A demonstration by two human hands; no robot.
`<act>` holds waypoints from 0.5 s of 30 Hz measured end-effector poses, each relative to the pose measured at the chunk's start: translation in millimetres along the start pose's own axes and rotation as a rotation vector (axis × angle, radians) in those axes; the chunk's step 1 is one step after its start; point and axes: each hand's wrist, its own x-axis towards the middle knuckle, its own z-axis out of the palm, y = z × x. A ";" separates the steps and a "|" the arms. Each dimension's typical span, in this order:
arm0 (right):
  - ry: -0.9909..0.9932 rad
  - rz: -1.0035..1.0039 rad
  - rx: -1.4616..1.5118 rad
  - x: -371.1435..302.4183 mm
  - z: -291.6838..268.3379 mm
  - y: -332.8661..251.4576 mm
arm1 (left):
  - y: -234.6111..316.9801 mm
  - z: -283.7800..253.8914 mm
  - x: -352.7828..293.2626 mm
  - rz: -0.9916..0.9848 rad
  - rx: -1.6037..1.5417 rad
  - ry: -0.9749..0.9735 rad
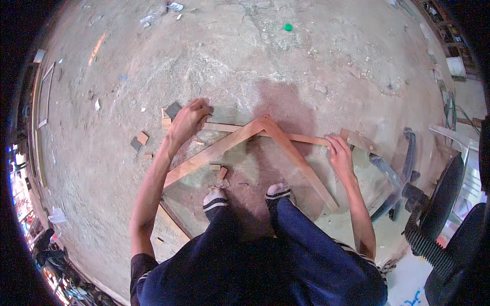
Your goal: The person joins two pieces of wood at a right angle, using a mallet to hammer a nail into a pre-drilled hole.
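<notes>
I see 2 wooden boards (213,154) already meeting at peak on floor (229,61); fastening unclear. Thin wooden strip (306,138) crosses near peak, seemingly unfixed. Right hand (341,155) pinches strip's right end; left hand (190,120) curled, blurred, can't tell grip.

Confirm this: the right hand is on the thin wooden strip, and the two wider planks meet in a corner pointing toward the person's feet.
Not quite: in the head view, the corner of the wider planks points away from the feet. The right hand is indeed on the thin wooden strip.
</notes>
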 end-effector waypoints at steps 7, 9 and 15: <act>0.083 0.015 -0.014 -15.0 3.1 -32.5 | 11.3 -29.5 -39.7 -0.313 0.248 0.394; 0.072 -0.017 0.027 -28.7 9.8 -45.8 | 32.9 -24.4 -49.9 -0.309 0.197 0.373; 0.015 -0.025 0.121 -60.9 45.1 -40.8 | 98.5 25.8 -62.2 -0.277 -0.085 0.228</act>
